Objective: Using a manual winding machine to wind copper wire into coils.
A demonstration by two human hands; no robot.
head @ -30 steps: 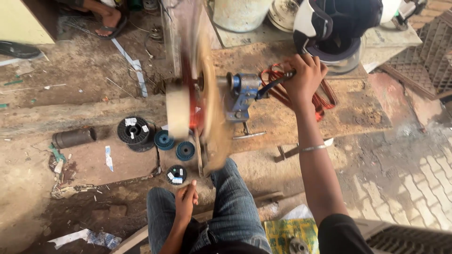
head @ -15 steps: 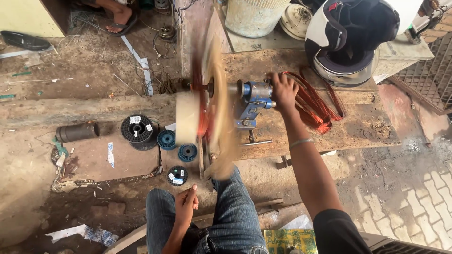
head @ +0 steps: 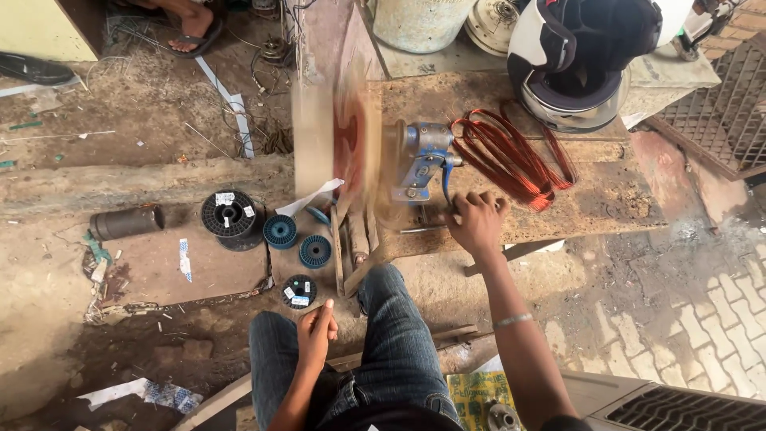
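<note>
On a dusty wooden bench (head: 606, 199), the right hand (head: 476, 223) grips what seems the blue winder (head: 423, 164) crank; left hand (head: 317, 335), fingers pinched, hovers near white-labelled black spool (head: 298, 291)

The right hand (head: 476, 221) grips the blue winder's (head: 421, 164) crank at the tabletop's (head: 606, 199) near edge; the left hand (head: 317, 331) pinches wire above the knee.

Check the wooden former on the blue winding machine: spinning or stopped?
Spinning: the wooden former is smeared by motion blur while the blue winding machine and copper wire coil look sharp. The right hand grips the crank.
</note>
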